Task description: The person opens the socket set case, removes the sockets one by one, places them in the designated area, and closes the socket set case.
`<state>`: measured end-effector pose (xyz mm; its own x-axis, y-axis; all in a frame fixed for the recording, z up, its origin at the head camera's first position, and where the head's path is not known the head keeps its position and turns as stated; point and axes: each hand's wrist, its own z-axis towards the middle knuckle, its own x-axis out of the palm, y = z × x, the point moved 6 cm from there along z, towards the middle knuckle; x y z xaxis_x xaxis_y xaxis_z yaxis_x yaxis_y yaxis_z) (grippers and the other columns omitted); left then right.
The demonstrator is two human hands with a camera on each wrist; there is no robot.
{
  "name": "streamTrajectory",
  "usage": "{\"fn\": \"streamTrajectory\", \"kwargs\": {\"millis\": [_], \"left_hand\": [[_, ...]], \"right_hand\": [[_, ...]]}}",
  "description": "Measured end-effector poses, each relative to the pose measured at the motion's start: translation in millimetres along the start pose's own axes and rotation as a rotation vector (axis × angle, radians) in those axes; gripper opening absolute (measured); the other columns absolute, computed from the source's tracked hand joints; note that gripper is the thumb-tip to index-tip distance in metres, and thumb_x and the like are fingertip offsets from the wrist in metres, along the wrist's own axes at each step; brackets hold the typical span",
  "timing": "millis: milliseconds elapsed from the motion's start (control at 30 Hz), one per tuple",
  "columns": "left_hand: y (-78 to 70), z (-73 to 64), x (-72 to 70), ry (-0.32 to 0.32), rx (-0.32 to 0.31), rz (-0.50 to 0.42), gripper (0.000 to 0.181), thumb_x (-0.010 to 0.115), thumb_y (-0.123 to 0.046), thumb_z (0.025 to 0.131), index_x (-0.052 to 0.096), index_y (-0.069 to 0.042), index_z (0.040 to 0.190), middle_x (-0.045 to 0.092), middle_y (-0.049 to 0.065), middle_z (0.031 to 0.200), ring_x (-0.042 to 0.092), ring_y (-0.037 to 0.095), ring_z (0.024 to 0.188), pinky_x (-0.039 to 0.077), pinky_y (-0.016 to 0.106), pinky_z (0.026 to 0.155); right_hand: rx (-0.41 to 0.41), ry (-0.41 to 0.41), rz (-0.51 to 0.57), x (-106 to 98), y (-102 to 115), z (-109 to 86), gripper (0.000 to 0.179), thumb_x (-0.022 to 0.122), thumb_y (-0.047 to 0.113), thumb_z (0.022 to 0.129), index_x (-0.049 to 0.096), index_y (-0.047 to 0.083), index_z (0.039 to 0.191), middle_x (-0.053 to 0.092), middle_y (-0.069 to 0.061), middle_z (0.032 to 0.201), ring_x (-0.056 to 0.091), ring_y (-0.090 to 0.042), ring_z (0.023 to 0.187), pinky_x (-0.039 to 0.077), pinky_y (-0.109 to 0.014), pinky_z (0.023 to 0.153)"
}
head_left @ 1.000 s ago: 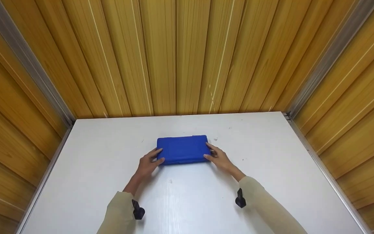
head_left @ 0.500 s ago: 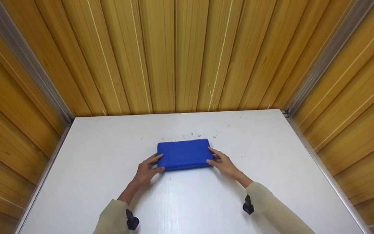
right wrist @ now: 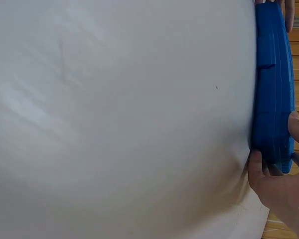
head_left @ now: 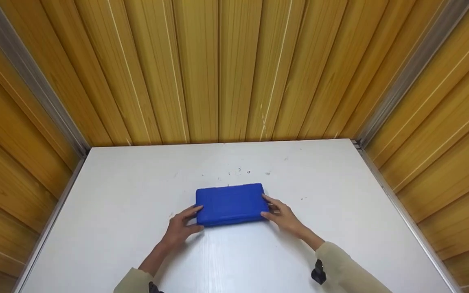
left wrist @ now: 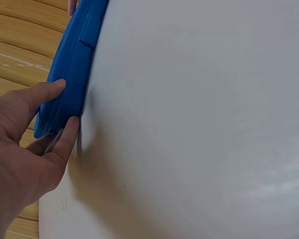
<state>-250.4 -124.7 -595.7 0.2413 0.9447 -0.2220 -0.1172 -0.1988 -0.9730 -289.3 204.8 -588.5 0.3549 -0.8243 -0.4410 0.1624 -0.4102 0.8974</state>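
A blue rectangular plastic case (head_left: pixel 231 204) lies flat on the white table, its lid closed. My left hand (head_left: pixel 179 228) grips its left end, fingertips at the side edge and front corner. At the opposite end, my right hand (head_left: pixel 284 217) holds the case in much the same way. The left wrist view shows the case's front side (left wrist: pixel 74 64) with a latch, and the left hand (left wrist: pixel 35 144) around the near corner. In the right wrist view, the right hand (right wrist: pixel 284 184) grips the case's end (right wrist: pixel 271 134), close to the table surface. The case's contents are hidden.
The white table (head_left: pixel 128 183) has small dark specks (head_left: pixel 248 172) behind the case. Yellow wood-patterned panels (head_left: pixel 234 73) rise along the back and both sides, with grey metal strips (head_left: pixel 413 77) in the corners. Light sleeves (head_left: pixel 348 268) with black straps cover both forearms.
Both hands have drawn the blue case toward the person, down in the head view. Specks on the table behind it now show. The grip at both ends stays alike.
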Motion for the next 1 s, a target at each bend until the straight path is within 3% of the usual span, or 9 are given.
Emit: {"fn": "streamTrajectory", "kwargs": {"millis": [333,600,767,1000], "left_hand": [[-3.8,-9.6,-1.3,-0.055,0.029,0.11,0.056,0.078,0.004,0.084,0.061,0.003,0.138,0.046,0.037,0.15,0.057,0.053,0.128,0.05,0.056,0.106],[0.3,-6.8,3.5,-0.15,-0.033,0.165,0.055,0.084,0.003,0.078,0.069,-0.002,0.13,0.055,0.033,0.144,0.066,0.046,0.12,0.054,0.051,0.102],[-2.4,-6.5,2.5,-0.159,-0.036,0.16,0.053,0.085,0.002,0.077,0.071,-0.003,0.129,0.059,0.031,0.141,0.068,0.043,0.117,0.054,0.053,0.102],[-0.9,-3.6,-1.7,-0.161,-0.059,0.117,0.052,0.084,-0.001,0.079,0.07,-0.002,0.129,0.06,0.03,0.14,0.068,0.042,0.117,0.056,0.046,0.101]], "right_hand": [[-0.003,0.017,-0.003,3.7,6.5,-10.1,0.07,0.071,0.02,0.097,0.038,0.0,0.155,0.051,-0.035,0.145,0.057,-0.048,0.13,0.052,-0.052,0.106],[-0.015,-0.007,0.037,5.4,3.3,-16.4,0.075,0.078,0.012,0.091,0.039,0.0,0.154,0.051,-0.035,0.142,0.057,-0.05,0.128,0.052,-0.054,0.106],[-0.035,-0.016,0.041,5.7,4.8,-15.6,0.073,0.077,0.012,0.091,0.041,0.0,0.153,0.053,-0.034,0.142,0.059,-0.048,0.126,0.052,-0.054,0.106],[-0.086,0.002,-0.009,3.7,10.0,-13.0,0.068,0.073,0.013,0.095,0.041,-0.004,0.152,0.053,-0.034,0.139,0.061,-0.048,0.122,0.054,-0.054,0.101]]}}
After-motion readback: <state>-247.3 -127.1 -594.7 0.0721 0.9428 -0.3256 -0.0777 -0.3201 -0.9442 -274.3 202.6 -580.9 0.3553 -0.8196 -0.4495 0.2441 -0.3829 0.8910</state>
